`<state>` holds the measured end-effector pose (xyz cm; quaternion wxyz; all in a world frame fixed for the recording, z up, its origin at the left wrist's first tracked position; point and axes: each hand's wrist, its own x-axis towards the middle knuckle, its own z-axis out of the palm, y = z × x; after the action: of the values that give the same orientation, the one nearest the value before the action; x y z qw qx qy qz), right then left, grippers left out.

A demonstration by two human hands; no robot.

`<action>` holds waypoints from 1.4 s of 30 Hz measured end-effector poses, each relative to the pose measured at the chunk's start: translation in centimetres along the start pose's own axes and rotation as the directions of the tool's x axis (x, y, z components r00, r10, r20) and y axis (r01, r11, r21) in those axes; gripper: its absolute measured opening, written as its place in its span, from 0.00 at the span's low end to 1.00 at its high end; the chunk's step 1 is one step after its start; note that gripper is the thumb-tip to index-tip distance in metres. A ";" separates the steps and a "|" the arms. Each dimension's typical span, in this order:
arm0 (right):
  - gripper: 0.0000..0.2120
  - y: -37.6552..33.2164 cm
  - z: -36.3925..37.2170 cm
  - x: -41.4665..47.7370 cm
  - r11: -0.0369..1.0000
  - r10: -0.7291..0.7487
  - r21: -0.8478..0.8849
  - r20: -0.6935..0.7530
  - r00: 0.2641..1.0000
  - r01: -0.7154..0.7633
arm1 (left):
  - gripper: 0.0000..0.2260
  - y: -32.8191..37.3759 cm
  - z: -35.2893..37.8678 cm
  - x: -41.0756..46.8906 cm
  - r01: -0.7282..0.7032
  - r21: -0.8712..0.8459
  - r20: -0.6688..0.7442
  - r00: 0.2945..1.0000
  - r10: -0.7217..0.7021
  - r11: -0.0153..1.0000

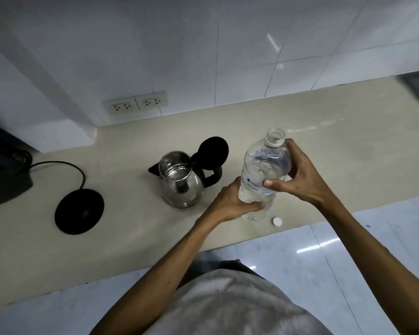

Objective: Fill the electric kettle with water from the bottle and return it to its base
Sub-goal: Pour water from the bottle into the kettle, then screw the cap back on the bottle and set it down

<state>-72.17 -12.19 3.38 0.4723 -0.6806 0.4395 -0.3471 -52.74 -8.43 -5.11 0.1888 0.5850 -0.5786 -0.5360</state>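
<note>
A clear plastic water bottle (264, 170) with its cap off stands nearly upright over the counter, its mouth at the top. My left hand (232, 201) grips its lower part and my right hand (298, 175) wraps its upper part from the right. To its left the steel electric kettle (179, 183) sits on the counter, black lid flipped open and handle pointing right. The kettle's round black base (79, 211) lies apart, further left, with its cord running back. The white bottle cap (277, 221) rests on the counter just below the bottle.
A beige counter (136, 240) runs along a white tiled wall with two sockets (136, 105). A dark appliance (3, 175) stands at the far left. The counter's front edge drops to a shiny tiled floor (348, 243) at the right.
</note>
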 end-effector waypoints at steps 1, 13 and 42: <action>0.40 0.3 -0.7 -0.2 1.000 0.007 -0.028 0.009 1.000 -0.007 | 0.38 0.1 0.3 0.5 -0.006 0.005 -0.010 1.000 0.006 1.000; 0.43 6.0 -4.5 -1.2 0.901 -0.006 -0.432 0.075 0.997 0.038 | 0.21 0.4 5.1 6.7 -0.030 0.087 -0.036 0.999 0.034 0.996; 0.27 21.9 -1.7 -7.3 0.591 0.621 -0.716 0.108 0.776 -0.373 | 0.38 -3.2 5.9 9.5 0.009 0.036 -0.002 1.000 -0.009 0.999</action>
<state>-82.30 -9.62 -17.31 0.3494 -0.6976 0.6166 0.1054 -58.54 -13.57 -13.82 0.1763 0.5915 -0.5854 -0.5257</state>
